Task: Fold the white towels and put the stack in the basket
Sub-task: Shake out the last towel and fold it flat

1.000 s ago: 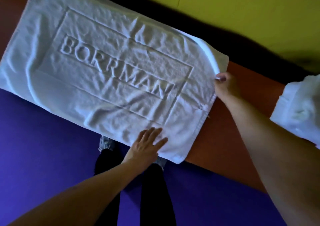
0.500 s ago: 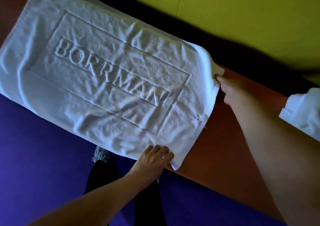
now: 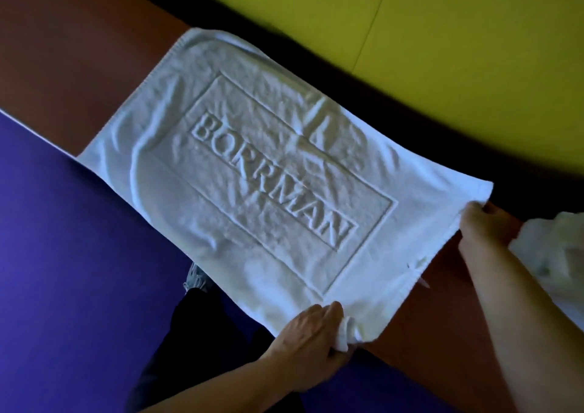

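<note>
A white towel (image 3: pixel 259 172) with raised BORRMAN lettering lies spread flat across a brown table (image 3: pixel 79 64), its near edge hanging over the table's front. My left hand (image 3: pixel 313 333) grips the towel's near right corner, bunching the cloth. My right hand (image 3: pixel 477 223) pinches the far right corner at the towel's short edge. Both arms reach in from the bottom and right. No basket is in view.
More white towel cloth (image 3: pixel 556 264) lies heaped on the table at the right edge. A yellow wall (image 3: pixel 442 33) stands behind the table. Purple floor (image 3: pixel 63 254) and my dark trouser legs (image 3: pixel 196 333) lie below the table's front edge.
My left hand went from lying flat on the towel to gripping its near right corner. My right hand has kept hold of the far right corner. The view shifted left, so the towel sits further right.
</note>
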